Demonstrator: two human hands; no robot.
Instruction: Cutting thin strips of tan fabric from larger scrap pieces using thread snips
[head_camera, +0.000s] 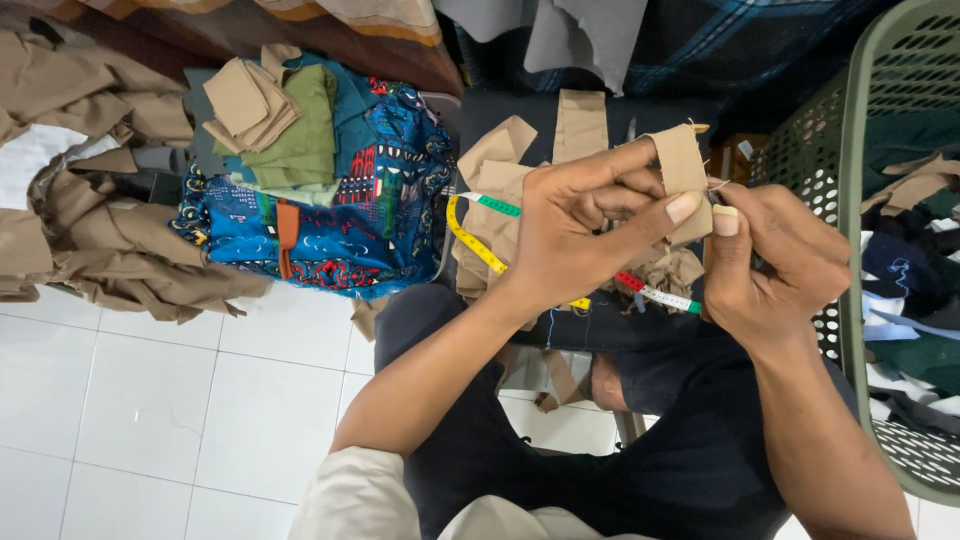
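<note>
Tan fabric strip (682, 165) | pinched between left hand (585, 225) and right hand (775, 265)

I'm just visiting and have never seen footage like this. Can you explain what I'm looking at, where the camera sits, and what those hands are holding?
There is no machine here: these are a person's two bare hands, filmed by one camera worn on their head, looking down over their lap. The left hand and right hand together pinch a small tan fabric piece. Under them a yellow measuring tape lies across more tan fabric scraps. To the left sit a blue patterned cloth, folded green cloth and a crumpled tan heap above the white tiled floor. A green plastic basket of cloth stands at the right.
</note>
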